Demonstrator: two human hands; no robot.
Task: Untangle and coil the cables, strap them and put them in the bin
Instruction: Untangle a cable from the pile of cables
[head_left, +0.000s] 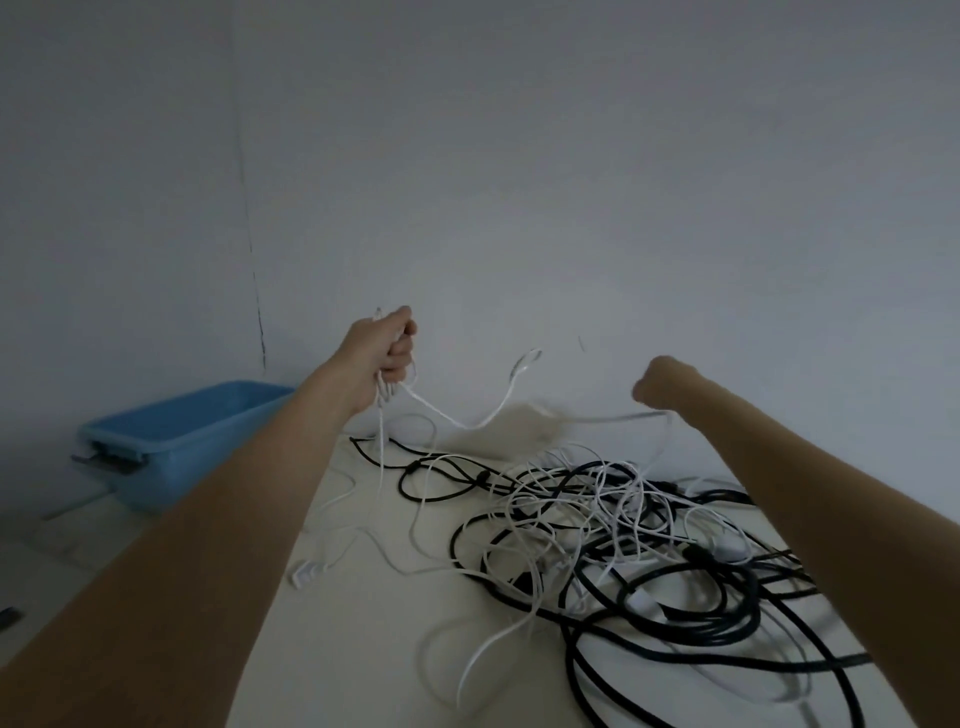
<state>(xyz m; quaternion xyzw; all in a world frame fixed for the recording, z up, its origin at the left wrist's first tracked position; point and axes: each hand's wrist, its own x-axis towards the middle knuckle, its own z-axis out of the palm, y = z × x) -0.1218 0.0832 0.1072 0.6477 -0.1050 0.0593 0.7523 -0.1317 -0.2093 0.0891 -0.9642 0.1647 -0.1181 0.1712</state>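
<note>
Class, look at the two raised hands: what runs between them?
In the head view, a white cable sags from the left hand, which grips it, across toward the right hand, above the tangled pile.

Right hand (655, 387) blurred, grip unclear

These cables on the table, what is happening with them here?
A person is sorting a tangle of black and white cables on a table. The left hand grips several loops of a white cable, lifted above the pile. The right hand is raised and curled; a white strand runs toward it, though its grip is hidden. The blue bin waits at left.
</note>
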